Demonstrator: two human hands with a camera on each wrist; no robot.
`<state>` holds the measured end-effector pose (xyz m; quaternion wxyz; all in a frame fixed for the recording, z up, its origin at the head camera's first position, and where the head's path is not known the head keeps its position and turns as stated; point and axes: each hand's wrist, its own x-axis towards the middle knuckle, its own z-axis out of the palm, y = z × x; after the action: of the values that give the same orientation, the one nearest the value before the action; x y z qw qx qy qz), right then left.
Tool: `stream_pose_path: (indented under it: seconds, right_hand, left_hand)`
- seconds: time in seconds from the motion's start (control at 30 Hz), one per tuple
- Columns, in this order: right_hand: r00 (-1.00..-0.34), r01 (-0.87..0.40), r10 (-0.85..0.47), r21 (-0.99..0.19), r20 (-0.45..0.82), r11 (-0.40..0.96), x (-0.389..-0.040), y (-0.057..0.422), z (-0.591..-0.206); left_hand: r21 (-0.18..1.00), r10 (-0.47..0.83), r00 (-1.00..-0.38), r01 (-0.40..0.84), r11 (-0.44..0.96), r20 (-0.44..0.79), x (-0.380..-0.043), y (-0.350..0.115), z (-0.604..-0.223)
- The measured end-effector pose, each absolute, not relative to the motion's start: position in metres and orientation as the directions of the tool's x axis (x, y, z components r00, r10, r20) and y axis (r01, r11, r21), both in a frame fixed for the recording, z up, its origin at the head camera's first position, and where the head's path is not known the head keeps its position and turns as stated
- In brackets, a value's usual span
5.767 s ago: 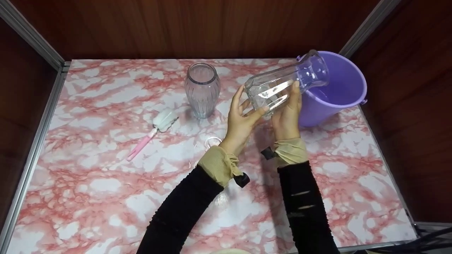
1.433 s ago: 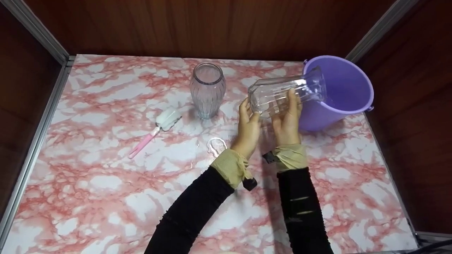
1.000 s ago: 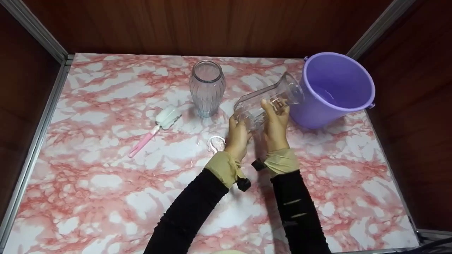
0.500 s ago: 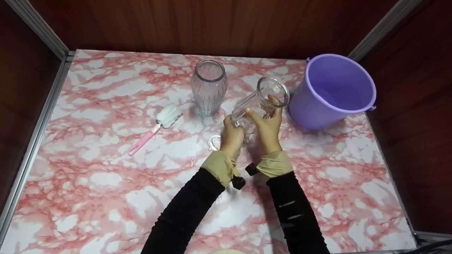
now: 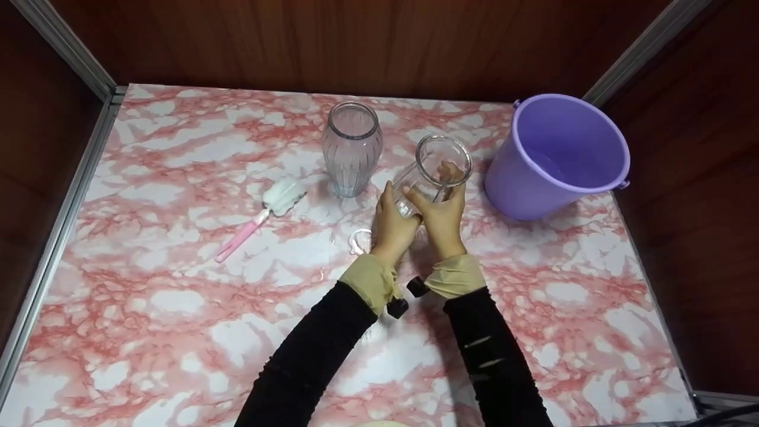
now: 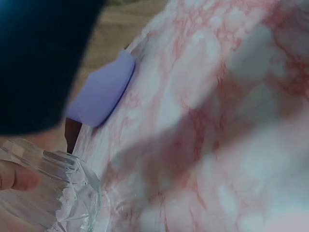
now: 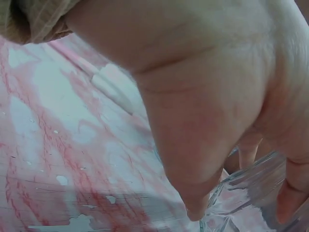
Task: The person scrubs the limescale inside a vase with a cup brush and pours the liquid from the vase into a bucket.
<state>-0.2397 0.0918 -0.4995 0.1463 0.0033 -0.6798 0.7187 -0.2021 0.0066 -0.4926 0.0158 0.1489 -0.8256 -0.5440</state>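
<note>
Both hands grip a clear glass vase (image 5: 420, 178) in the head view, its round mouth turned up and leaning toward the back right. My left hand (image 5: 395, 228) curls round the lower body on the left side. On the other side my right hand (image 5: 443, 220) holds it below the mouth, thumb in front and fingers behind. In the left wrist view the faceted base of the vase (image 6: 77, 198) is close over the marbled table. The right wrist view shows the right hand (image 7: 207, 106) large, with fingertips on the glass.
A second ribbed glass vase (image 5: 353, 157) stands upright behind the hands. To the left lies a sponge brush (image 5: 281, 197) with a pink handle. The purple bucket (image 5: 525, 187) stands at the back right. Spilled water (image 5: 358, 242) wets the table (image 5: 178, 332) beside the left hand.
The vase was tipped with its mouth over the bucket rim. Both hands have brought it left, away from the bucket, and turned its mouth upward.
</note>
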Motion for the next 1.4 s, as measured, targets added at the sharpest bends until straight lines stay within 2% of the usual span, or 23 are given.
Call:
stream_pose_path:
  seconds: [0.5,0.87,1.07,1.2,1.4]
  right_hand:
    - [-0.96,-0.208,0.194,-0.978,0.201,-0.013,-0.251,0.091,-0.504]
    - [-0.977,-0.181,0.112,-0.983,0.183,0.028,-0.264,0.094,-0.5]
    - [-0.978,-0.202,0.035,-0.977,0.205,0.066,-0.276,0.099,-0.5]
    - [-0.98,-0.201,-0.007,-0.976,0.201,0.089,-0.284,0.102,-0.498]
    - [-0.989,-0.146,-0.058,-0.979,0.139,0.143,-0.296,0.106,-0.492]
  left_hand:
    - [0.923,-0.234,-0.964,-0.202,0.328,-0.127,-0.209,0.005,-0.491]
    - [0.991,-0.263,-0.965,-0.017,0.133,0.019,-0.222,0.003,-0.496]
    - [0.988,-0.3,-0.95,0.042,0.151,0.087,-0.227,0.004,-0.492]
    - [0.988,-0.291,-0.954,0.031,0.151,0.075,-0.231,0.005,-0.485]
    - [0.988,-0.21,-0.977,-0.007,0.156,0.026,-0.236,0.007,-0.478]
